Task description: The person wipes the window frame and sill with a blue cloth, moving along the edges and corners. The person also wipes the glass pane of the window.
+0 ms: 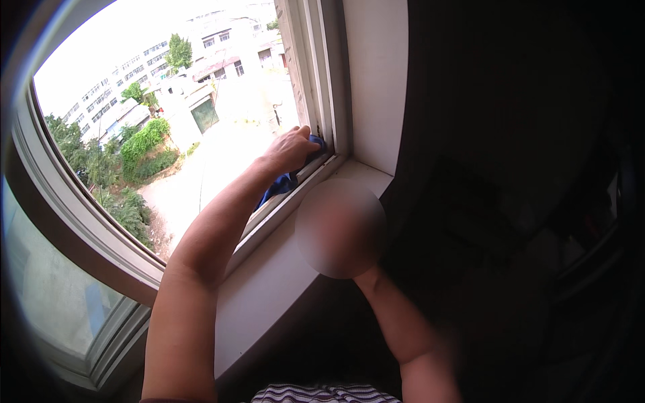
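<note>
My left hand (295,149) reaches to the lower right corner of an open window and grips a dark blue cloth (280,185). Part of the cloth is pressed into the corner of the window frame (338,126), and the rest trails along the bottom track (282,207). A round blur covers my right hand (340,229), so its fingers cannot be made out. That hand is over the white windowsill (272,289), and whether it touches the sill or holds anything is hidden.
On the left is a sliding sash (90,226) with a glass pane (55,282). Beyond the opening, a drop leads to a bright yard with trees (128,214) and buildings (211,65). The white window reveal (378,85) rises at the right; the room beyond is very dark.
</note>
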`<state>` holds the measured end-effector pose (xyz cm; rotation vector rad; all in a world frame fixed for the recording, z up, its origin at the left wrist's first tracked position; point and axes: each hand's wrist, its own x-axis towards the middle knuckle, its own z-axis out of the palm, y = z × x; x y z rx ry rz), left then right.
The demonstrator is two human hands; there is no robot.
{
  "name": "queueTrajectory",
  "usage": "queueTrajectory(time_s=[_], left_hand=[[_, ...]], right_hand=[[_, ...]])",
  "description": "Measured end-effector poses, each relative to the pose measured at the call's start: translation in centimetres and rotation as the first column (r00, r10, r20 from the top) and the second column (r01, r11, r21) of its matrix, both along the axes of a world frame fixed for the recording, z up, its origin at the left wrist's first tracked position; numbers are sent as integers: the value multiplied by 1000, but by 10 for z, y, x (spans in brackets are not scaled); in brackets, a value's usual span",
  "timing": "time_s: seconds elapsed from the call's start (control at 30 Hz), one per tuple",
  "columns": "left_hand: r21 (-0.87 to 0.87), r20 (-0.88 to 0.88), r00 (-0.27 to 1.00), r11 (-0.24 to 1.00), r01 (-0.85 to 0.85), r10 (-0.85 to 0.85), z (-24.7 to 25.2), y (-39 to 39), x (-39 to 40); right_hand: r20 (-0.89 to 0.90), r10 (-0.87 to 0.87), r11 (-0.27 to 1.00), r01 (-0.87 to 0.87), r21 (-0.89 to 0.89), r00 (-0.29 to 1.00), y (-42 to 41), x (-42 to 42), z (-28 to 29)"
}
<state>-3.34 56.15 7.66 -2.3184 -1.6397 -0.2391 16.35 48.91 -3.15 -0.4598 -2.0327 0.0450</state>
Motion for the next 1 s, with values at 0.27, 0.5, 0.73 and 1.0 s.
queueTrajectory(time_s=[0.27, 0.5, 0.73, 1.0], left_hand=[[-56, -122, 990, 995, -79, 71, -18, 19, -7], [-186, -129, 989, 978, -97, 74, 5, 11, -6], [-219, 4, 992, 968, -123, 127, -15, -3, -12], [-416, 4, 947, 861, -292, 322, 15, -98, -16]], right_hand=[[-1, 22, 1000, -22, -3, 1000, -1, -1, 1], [-1, 10, 1000, -10, -2, 1000, -1, 4, 1], [3, 7, 1000, -7, 12, 1000, -3, 3, 4], [96, -74, 997, 73, 14, 993, 0, 9, -2]])
